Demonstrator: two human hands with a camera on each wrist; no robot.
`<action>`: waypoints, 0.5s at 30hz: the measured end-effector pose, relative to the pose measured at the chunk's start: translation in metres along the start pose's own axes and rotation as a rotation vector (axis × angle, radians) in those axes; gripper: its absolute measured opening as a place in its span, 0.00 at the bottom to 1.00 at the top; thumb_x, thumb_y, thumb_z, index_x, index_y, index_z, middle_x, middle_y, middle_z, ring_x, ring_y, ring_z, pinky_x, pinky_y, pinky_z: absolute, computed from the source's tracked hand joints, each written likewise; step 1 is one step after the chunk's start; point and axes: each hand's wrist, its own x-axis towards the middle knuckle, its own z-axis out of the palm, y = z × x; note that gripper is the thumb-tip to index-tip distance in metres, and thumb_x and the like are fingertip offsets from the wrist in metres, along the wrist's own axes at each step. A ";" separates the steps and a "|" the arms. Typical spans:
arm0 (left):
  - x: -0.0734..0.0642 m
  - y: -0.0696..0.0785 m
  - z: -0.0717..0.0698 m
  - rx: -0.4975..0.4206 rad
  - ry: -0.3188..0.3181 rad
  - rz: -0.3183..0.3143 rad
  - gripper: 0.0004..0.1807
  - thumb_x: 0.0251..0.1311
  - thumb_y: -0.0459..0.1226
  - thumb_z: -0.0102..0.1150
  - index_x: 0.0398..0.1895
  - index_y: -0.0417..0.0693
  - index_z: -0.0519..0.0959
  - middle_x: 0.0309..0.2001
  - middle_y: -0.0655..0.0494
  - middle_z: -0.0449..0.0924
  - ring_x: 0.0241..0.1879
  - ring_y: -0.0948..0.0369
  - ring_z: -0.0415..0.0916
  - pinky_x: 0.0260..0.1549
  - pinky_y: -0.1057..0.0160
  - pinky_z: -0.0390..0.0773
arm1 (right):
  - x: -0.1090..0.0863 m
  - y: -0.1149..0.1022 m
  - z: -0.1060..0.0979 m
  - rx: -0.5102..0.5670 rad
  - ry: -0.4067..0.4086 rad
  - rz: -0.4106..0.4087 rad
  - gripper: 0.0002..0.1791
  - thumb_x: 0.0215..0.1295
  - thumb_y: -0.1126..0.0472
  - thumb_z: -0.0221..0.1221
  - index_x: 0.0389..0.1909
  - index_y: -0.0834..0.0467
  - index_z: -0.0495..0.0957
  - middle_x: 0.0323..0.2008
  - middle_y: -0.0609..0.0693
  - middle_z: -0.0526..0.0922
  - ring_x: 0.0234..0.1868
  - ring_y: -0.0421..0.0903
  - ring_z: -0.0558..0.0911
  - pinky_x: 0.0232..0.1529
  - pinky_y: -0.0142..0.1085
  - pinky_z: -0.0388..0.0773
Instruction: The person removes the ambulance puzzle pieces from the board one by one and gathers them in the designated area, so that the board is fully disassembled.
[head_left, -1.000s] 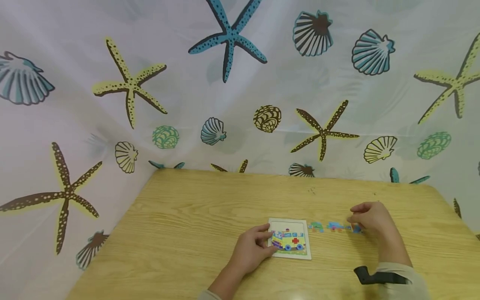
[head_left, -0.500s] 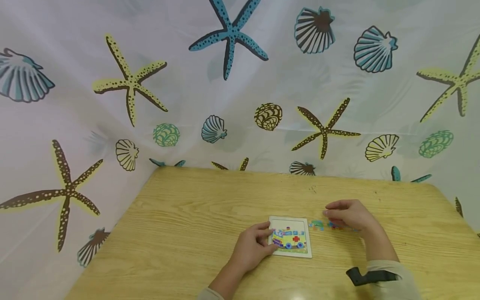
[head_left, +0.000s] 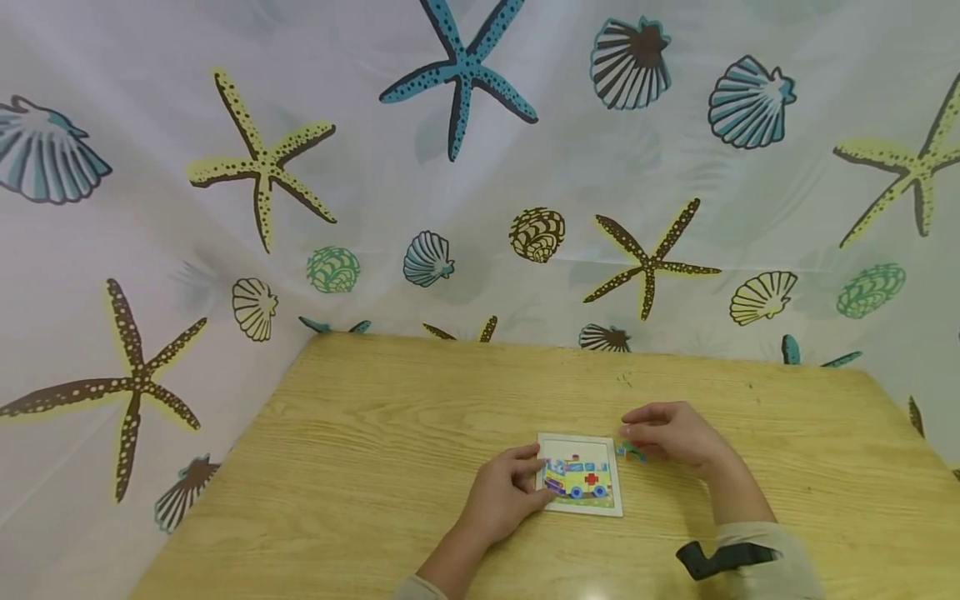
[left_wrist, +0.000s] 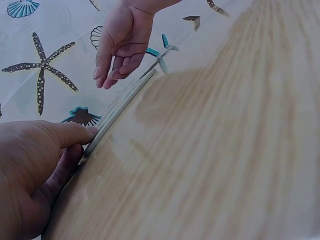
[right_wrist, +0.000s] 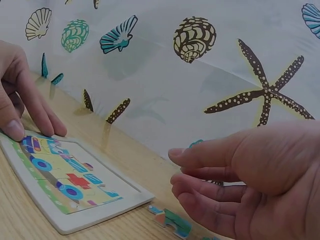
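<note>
A white-rimmed puzzle tray (head_left: 585,512) lies flat on the table, its lower part filled with an ambulance picture (right_wrist: 77,181) with a red cross; its upper part is bare. My left hand (head_left: 504,496) pinches the tray's left edge between thumb and fingers. Just off the right rim lies a green and blue puzzle piece (right_wrist: 175,223). My right hand (head_left: 678,435) hovers over this piece, fingers loosely bent and thumb apart, holding nothing. In the head view that hand hides the other loose pieces; a sliver of one shows below it in the right wrist view.
The wood-grain table (head_left: 375,433) reaches back to a white curtain (head_left: 480,200) printed with starfish and shells, which also encloses both sides. A black strap-like mount (head_left: 723,558) sits on the right sleeve.
My right hand has moved left along the row of loose pieces, from the far-right piece to the green one near the tray. The left hand and tray have stayed put.
</note>
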 end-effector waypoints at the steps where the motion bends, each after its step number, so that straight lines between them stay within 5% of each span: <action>1: 0.000 0.000 0.000 0.002 0.000 0.000 0.24 0.53 0.35 0.74 0.53 0.36 0.82 0.65 0.47 0.75 0.30 0.69 0.73 0.28 0.74 0.74 | 0.001 0.000 0.002 0.011 -0.013 -0.007 0.27 0.67 0.56 0.64 0.58 0.72 0.74 0.43 0.53 0.87 0.39 0.44 0.85 0.43 0.37 0.84; 15: 0.000 0.000 -0.001 0.024 -0.011 0.012 0.26 0.55 0.37 0.74 0.55 0.34 0.81 0.66 0.46 0.75 0.30 0.68 0.73 0.29 0.73 0.75 | 0.008 -0.007 0.034 -0.015 -0.146 -0.088 0.23 0.70 0.57 0.61 0.56 0.71 0.76 0.46 0.60 0.86 0.40 0.45 0.85 0.45 0.38 0.85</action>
